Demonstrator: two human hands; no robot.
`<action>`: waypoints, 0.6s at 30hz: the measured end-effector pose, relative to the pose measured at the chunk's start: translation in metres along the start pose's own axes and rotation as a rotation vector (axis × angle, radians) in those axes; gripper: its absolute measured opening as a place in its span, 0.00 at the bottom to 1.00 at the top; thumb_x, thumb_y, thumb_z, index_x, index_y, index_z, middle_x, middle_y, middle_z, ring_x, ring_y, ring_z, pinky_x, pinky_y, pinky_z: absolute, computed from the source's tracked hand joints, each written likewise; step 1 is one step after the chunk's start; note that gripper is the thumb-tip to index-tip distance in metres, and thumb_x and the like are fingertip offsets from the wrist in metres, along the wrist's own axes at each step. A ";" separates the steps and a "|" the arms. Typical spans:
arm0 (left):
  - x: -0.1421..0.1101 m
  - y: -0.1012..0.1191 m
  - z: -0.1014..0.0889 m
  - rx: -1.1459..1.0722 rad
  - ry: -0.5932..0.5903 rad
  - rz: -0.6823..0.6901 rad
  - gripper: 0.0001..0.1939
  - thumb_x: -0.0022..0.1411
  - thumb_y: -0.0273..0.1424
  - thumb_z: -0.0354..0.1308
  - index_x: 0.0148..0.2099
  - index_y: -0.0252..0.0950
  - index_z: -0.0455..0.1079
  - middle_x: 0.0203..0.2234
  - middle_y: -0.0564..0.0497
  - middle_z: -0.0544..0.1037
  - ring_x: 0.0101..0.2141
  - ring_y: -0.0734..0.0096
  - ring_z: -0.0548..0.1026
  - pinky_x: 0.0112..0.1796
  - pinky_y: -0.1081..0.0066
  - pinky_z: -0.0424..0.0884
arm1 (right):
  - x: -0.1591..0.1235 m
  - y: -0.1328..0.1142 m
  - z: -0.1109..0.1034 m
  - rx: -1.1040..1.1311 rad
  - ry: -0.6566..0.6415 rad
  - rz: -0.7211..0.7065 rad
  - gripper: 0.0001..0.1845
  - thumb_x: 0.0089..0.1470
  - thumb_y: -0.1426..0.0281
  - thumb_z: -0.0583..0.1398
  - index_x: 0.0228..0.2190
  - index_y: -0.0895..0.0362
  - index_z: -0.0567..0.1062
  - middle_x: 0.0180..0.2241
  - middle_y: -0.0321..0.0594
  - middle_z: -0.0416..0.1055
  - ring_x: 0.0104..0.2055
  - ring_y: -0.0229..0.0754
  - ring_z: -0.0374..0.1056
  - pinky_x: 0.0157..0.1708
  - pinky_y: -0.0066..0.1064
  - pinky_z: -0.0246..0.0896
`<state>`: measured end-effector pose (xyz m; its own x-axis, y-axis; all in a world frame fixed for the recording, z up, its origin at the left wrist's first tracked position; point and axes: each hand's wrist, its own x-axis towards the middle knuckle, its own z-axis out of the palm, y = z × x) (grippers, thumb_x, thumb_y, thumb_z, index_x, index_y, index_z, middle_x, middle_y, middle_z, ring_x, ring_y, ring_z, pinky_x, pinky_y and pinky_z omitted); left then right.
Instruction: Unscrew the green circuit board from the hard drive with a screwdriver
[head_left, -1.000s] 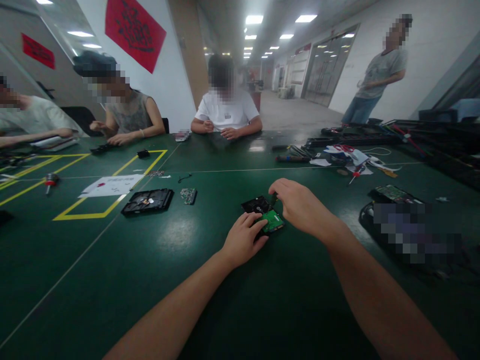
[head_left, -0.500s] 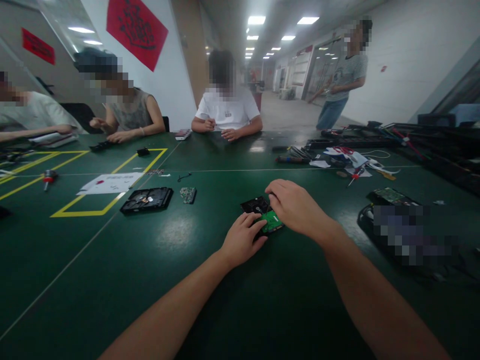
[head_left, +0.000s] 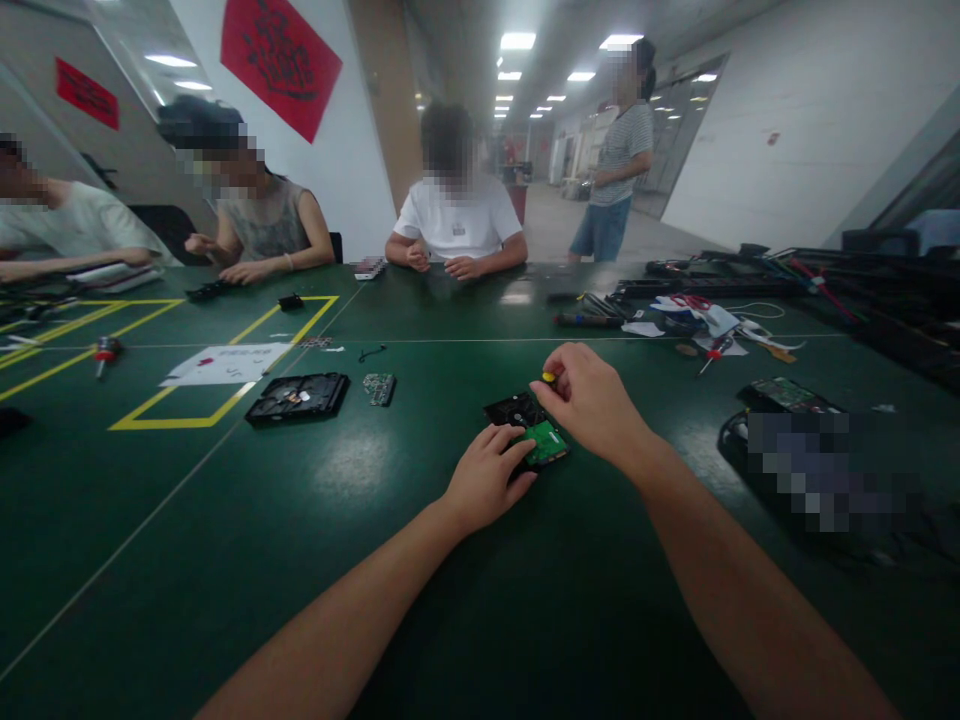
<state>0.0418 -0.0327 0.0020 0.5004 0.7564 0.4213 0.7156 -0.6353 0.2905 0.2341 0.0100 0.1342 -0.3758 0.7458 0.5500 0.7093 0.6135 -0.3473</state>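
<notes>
A hard drive (head_left: 550, 441) lies on the green table with its green circuit board facing up and a black metal part behind. My left hand (head_left: 491, 478) rests over its near left side, fingers across the board and thumb along the near edge, holding it against the table. Above the drive's far right corner, my right hand (head_left: 589, 400) is closed in a pinch around a small screwdriver (head_left: 550, 379). Only its yellow top shows clearly; the fingers hide most of the shaft and its tip.
To the left lie a black drive casing (head_left: 298, 398) and a small circuit board (head_left: 379, 388). A paper sheet (head_left: 225, 365) lies within yellow tape. Cables and tools (head_left: 697, 320) are piled at the back right, near another drive (head_left: 795, 393). Several people sit or stand beyond the table.
My right hand has risen slightly and turned, so the yellow top now shows between its fingers. My left hand stays on the drive. The standing person in the background has moved left.
</notes>
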 end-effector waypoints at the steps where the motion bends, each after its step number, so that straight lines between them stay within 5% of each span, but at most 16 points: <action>1: 0.000 0.000 0.000 0.000 0.000 0.000 0.24 0.69 0.39 0.61 0.64 0.41 0.69 0.60 0.43 0.71 0.61 0.51 0.68 0.63 0.48 0.65 | 0.000 0.000 -0.001 0.013 -0.012 -0.004 0.06 0.60 0.71 0.62 0.37 0.55 0.69 0.40 0.45 0.71 0.40 0.47 0.68 0.41 0.36 0.63; 18: 0.000 0.001 -0.001 -0.001 -0.004 -0.009 0.24 0.69 0.40 0.61 0.64 0.42 0.70 0.60 0.44 0.71 0.61 0.49 0.68 0.62 0.47 0.66 | 0.001 -0.002 0.002 0.148 -0.089 -0.051 0.09 0.63 0.72 0.60 0.44 0.53 0.76 0.45 0.43 0.77 0.42 0.46 0.72 0.43 0.37 0.65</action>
<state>0.0416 -0.0331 0.0033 0.4960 0.7623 0.4158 0.7194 -0.6289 0.2948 0.2312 0.0096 0.1341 -0.4650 0.7289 0.5024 0.5949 0.6776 -0.4325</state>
